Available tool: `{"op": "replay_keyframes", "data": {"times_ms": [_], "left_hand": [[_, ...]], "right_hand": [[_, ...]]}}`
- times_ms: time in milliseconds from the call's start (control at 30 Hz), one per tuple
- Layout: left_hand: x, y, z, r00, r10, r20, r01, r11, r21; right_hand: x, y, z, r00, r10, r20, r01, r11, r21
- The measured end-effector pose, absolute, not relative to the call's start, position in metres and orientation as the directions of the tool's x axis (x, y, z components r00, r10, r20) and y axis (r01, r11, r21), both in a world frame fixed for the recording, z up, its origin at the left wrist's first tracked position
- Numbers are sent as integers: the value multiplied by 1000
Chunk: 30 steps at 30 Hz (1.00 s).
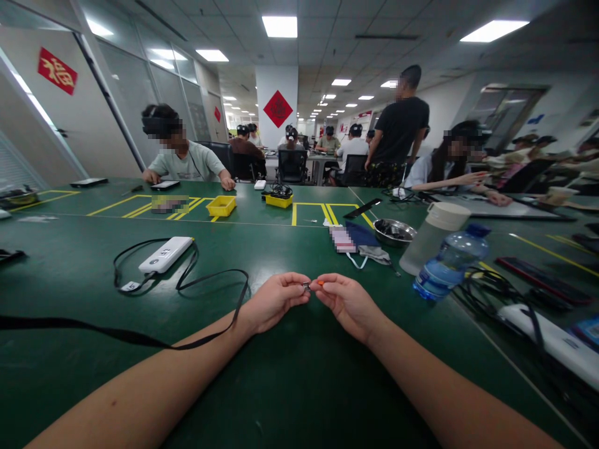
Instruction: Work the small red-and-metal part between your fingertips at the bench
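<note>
The small metallic piece (306, 287) and the small orange piece (321, 283) look light and probably stiff, likely slippery at that size, so their edges suit a fingertip pinch. The metallic one sits between the left hand's (279, 300) thumb and fingers, the orange one in the right hand's (349, 304) narrow pinch, just beside it, above the green surface (299, 386).

the left grip (277, 302) pinches a small metallic piece (306, 287), the right grip (350, 302) an orange piece (321, 283), above a green table (299, 380).

Orange piece (321, 283), silvery piece (306, 286), yellow-lined green tabletop (299, 380)
</note>
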State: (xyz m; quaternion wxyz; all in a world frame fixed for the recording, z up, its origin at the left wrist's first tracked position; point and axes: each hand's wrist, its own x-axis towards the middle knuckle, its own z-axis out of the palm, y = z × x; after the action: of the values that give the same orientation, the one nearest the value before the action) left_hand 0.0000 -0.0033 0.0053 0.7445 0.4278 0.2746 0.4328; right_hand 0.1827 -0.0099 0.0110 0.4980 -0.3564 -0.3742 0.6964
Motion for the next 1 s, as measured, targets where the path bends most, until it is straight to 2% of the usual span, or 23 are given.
{"op": "replay_keyframes", "data": {"times_ms": [233, 533, 667, 833, 1000], "left_hand": [[1, -4, 7, 438, 899, -17, -388, 206, 898], [1, -4, 9, 425, 905, -24, -395, 209, 895], [3, -4, 7, 403, 915, -27, -321, 168, 932], [5, -4, 3, 368, 929, 47, -192, 27, 981], [5, -5, 3, 386, 920, 61, -143, -5, 990]], "right_hand": [[182, -10, 13, -174, 985, -7, -367, -71, -927], [182, -12, 11, -178, 984, -10, -372, -77, -925], [181, -13, 10, -186, 983, -7, -350, -73, -934], [178, -14, 8, -164, 986, 24, -190, -7, -982], [178, -15, 7, -185, 979, 88, -64, 78, -995]]}}
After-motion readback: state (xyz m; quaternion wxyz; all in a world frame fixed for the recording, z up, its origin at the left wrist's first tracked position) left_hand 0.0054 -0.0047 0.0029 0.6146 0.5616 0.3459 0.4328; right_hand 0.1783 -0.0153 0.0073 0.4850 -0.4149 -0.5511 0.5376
